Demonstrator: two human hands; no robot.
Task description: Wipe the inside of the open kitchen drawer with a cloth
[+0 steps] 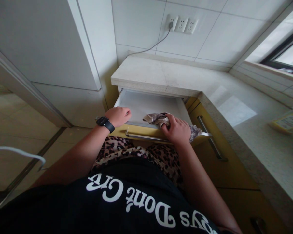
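A drawer with a yellow front and pale inside (153,105) is pulled out below the countertop, nothing lying on the part of its floor I can see. My left hand (119,116), a black watch on its wrist, is curled into a loose fist at the drawer's front left corner. No object shows in it. My right hand (177,129) is wrapped around a crumpled, grey-and-beige patterned cloth (155,118) at the right side of the drawer front. Part of the cloth sticks out on either side of the hand. The metal drawer handle (146,136) runs just below.
The stone countertop (146,70) turns a corner and continues along my right. Yellow cabinets with metal handles (217,149) stand beneath it. A yellow-labelled package (288,123) lies on the right counter. Wall sockets (182,24) hold a plugged-in cord. A tall white cabinet (53,42) borders the left.
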